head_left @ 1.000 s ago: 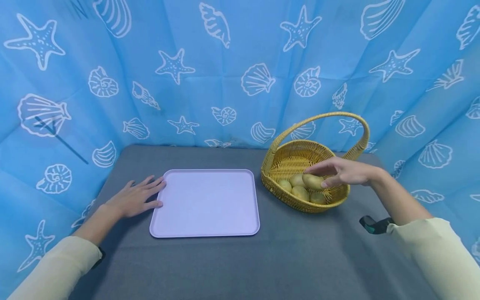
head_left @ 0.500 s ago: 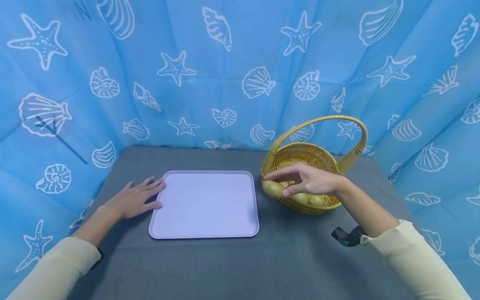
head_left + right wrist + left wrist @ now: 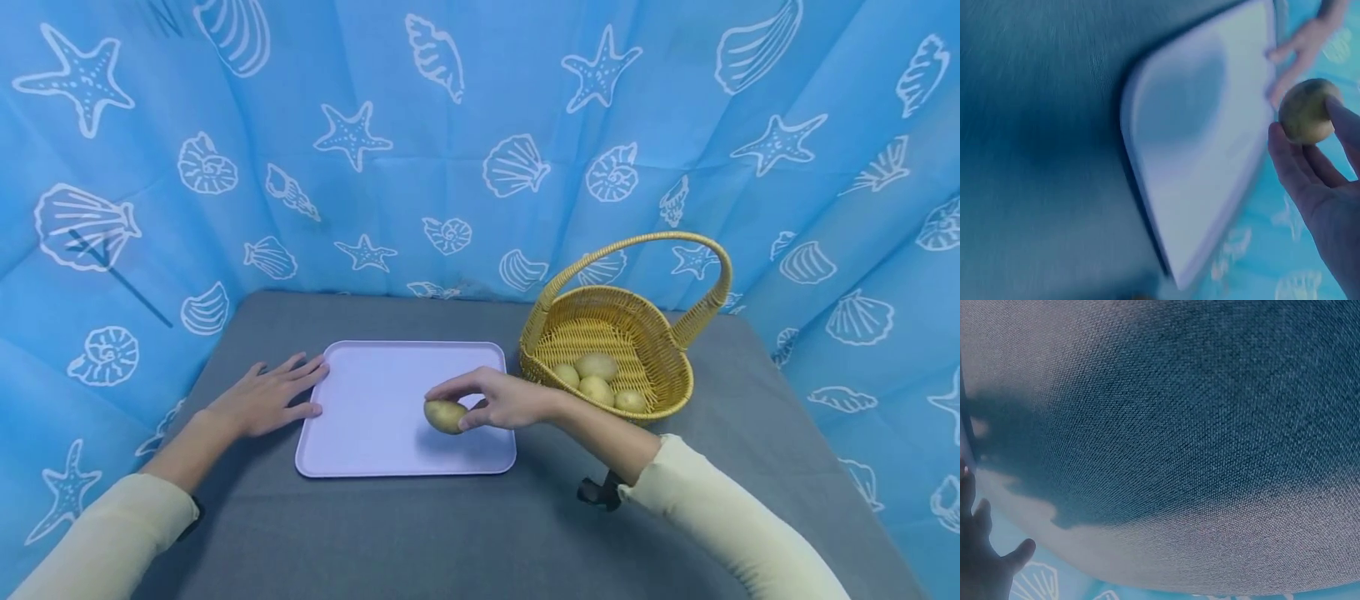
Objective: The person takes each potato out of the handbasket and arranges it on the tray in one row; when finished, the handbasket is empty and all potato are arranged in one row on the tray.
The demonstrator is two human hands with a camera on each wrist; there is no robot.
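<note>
My right hand (image 3: 504,400) pinches a potato (image 3: 444,416) between thumb and fingers, over the right half of a pale lilac tray (image 3: 367,425). The potato's shadow falls on the tray below it. In the right wrist view the same potato (image 3: 1307,111) sits between thumb and fingertips, with the tray (image 3: 1210,156) behind. My left hand (image 3: 262,398) lies with fingers spread, the fingertips at the tray's left rim. Only part of the left hand (image 3: 988,556) shows at the corner of the left wrist view, over grey cloth.
A yellow wicker basket (image 3: 678,392) with a tall arched handle stands right of the tray. Inside it lie several potatoes (image 3: 596,367). The right forearm passes in front of the basket's near side. A blue shell-print curtain (image 3: 450,183) hangs behind the grey table (image 3: 420,533).
My right hand has carried the potato left, up out of the basket, past its rim and over the tray. The left hand has stayed at the tray's left rim.
</note>
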